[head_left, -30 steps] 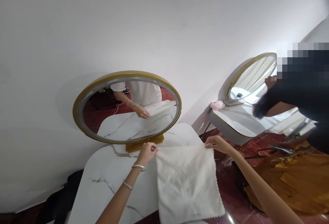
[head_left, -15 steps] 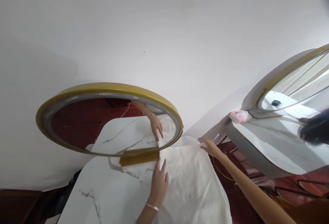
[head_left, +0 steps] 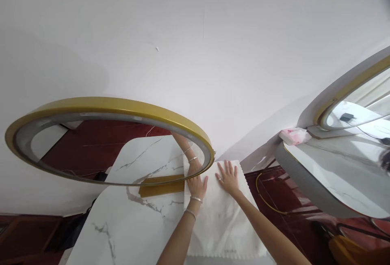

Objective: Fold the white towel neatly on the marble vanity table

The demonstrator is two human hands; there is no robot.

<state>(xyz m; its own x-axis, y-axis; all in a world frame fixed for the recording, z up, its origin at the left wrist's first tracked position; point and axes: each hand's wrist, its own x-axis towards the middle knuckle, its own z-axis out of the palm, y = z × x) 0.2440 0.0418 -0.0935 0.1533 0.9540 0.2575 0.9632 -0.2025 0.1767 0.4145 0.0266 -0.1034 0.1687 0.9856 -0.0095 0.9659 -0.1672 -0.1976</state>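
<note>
A white cloth (head_left: pixel 222 224) with a scalloped edge lies over the right part of a white marble-patterned table (head_left: pixel 128 228). My left hand (head_left: pixel 197 187) rests flat on the cloth's left edge, fingers apart, with the fingertips hidden behind the mirror's rim. To its right, my right hand (head_left: pixel 229 178) is spread flat near the cloth's far edge. Wrinkles run across the cloth between my arms. A gold-framed mirror (head_left: pixel 122 103) stands over the table on a gold base (head_left: pixel 163 188), and it reflects my left arm.
To the right is a second marble-patterned table (head_left: pixel 344 175) with a tissue pack (head_left: pixel 295 136) at its corner and another gold-framed mirror (head_left: pixel 359 84). A white wall (head_left: pixel 195 70) rises behind. Dark red floor (head_left: pixel 274 196) shows in the gap between the tables.
My right hand has let go of the cloth's far right corner and moved left, lying flat on it. My left hand has shifted forward. The cloth's far edge now lies flatter, nearer the table's edge.
</note>
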